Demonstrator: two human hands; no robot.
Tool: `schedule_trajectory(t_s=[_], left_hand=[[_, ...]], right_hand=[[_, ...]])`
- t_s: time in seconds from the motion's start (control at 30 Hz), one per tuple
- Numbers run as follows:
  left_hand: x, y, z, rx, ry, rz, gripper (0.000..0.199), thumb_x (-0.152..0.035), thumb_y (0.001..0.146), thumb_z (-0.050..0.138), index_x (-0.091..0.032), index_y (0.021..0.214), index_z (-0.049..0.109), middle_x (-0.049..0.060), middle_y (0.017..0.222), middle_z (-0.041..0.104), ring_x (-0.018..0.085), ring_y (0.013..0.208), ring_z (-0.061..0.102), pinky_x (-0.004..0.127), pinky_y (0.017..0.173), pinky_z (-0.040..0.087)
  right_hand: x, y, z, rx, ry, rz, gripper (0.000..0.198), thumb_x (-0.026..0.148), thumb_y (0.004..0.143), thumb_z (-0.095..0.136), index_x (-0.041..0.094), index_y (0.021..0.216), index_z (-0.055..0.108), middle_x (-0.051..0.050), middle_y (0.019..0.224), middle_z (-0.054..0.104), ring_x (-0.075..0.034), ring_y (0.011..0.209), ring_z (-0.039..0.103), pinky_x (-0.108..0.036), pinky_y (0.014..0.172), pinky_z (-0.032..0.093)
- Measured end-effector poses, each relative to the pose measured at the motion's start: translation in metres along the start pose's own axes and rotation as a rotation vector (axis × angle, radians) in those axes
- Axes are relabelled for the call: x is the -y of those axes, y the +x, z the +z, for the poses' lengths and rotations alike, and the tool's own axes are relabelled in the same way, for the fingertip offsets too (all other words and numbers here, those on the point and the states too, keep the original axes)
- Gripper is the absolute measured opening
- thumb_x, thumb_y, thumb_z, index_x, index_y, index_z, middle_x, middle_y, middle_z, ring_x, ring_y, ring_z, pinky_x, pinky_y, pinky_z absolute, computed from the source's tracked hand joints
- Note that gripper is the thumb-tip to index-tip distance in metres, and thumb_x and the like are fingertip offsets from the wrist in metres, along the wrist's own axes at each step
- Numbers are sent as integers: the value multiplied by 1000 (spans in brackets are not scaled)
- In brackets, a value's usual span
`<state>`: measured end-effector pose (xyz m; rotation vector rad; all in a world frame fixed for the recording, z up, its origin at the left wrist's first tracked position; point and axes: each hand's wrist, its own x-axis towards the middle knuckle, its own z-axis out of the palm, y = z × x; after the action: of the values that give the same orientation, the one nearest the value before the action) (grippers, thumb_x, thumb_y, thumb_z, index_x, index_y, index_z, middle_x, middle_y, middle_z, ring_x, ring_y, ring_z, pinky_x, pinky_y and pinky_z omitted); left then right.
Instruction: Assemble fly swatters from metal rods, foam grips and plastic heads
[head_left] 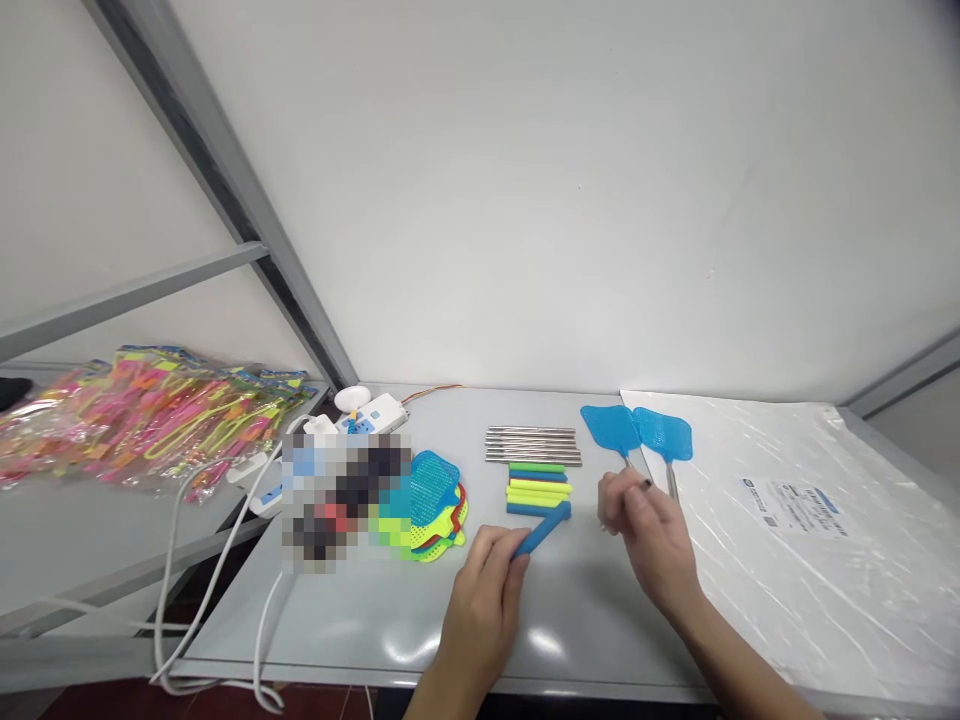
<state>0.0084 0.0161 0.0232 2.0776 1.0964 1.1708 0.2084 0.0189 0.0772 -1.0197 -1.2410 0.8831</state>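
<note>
My left hand (484, 590) is closed around a blue tube-shaped handle (546, 530), its free end pointing up and right. To the right, my right hand (649, 535) has its fingers curled at the rod of a blue fly swatter (609, 428). A small dark tip pokes out by the thumb, apparently the rod's end; the rest is hidden. Another blue fly swatter (666, 434) lies alongside, its metal rod partly behind my right hand. Green, blue and yellow handles (538, 490) lie in a stack just beyond the held handle. Behind them is a row of metal rods (531, 445).
Blue, yellow and red swatter heads (439, 500) are piled left of my left hand, beside a blurred patch. White power strips (382, 412) and cables (214, 575) lie further left. Bagged colourful items (172, 410) fill the left shelf. White plastic wrapping (810, 590) covers the table's right side.
</note>
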Motion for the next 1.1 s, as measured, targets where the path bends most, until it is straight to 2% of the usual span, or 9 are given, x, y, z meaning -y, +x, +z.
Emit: schedule_trajectory(t_s=[0.13,0.2,0.3,0.5,0.57,0.73,0.8,0.93,1.1], left_hand=[[-19,1,1,-82,-228,-270,25,-32,99,38,-20,100,60,-1,68,54,13,58,51,24,57,42],[-29,2,4,-9,-361,-416,25,-37,97,41,-20,95,60,-4,59,48,13,53,47,24,54,38],[-43,5,8,135,-584,-534,20,-37,93,52,-19,101,57,-2,68,58,14,62,55,25,62,42],[-49,14,13,117,-970,-664,26,-39,88,62,-18,99,51,5,77,70,20,83,65,28,72,42],[-47,17,14,53,-1066,-715,38,-42,88,63,-18,115,50,8,83,71,24,92,66,31,76,42],[-46,26,20,-79,-1284,-789,72,-45,87,63,-30,147,24,6,87,69,25,97,67,31,74,42],[-46,28,25,-112,-1319,-817,70,-44,87,64,-32,146,28,4,84,68,24,95,68,29,73,42],[-48,28,38,-154,-1309,-849,45,-38,87,63,-17,126,55,10,92,69,23,94,67,28,71,42],[-59,24,46,-156,-1268,-851,36,-37,91,57,-12,116,59,14,96,70,19,85,66,24,62,38]], right_hand=[[2,-8,7,161,-308,131,16,36,92,52,22,95,59,2,68,51,-14,61,45,-26,54,34],[5,-9,15,201,-315,155,20,37,92,52,23,104,58,2,68,54,-14,59,46,-26,54,37],[9,-9,27,213,-278,171,21,41,91,52,23,97,60,2,67,55,-14,59,49,-26,53,39],[12,-4,28,-22,-136,156,25,44,91,53,21,92,64,3,59,45,-12,49,40,-24,45,33],[12,-4,24,-106,-85,103,22,40,90,56,20,90,65,3,58,43,-11,50,38,-25,47,33],[24,-5,19,-205,265,-45,26,33,94,51,20,76,65,6,49,29,-9,45,28,-25,46,27],[34,-5,20,-224,403,-109,32,31,95,45,21,70,63,7,48,22,-8,43,23,-24,44,25],[46,-12,26,-232,516,-163,40,36,98,36,24,67,57,7,48,18,-9,42,20,-24,42,25],[50,-19,31,-193,481,-219,41,41,97,38,24,65,57,6,47,22,-11,42,26,-26,44,29]])
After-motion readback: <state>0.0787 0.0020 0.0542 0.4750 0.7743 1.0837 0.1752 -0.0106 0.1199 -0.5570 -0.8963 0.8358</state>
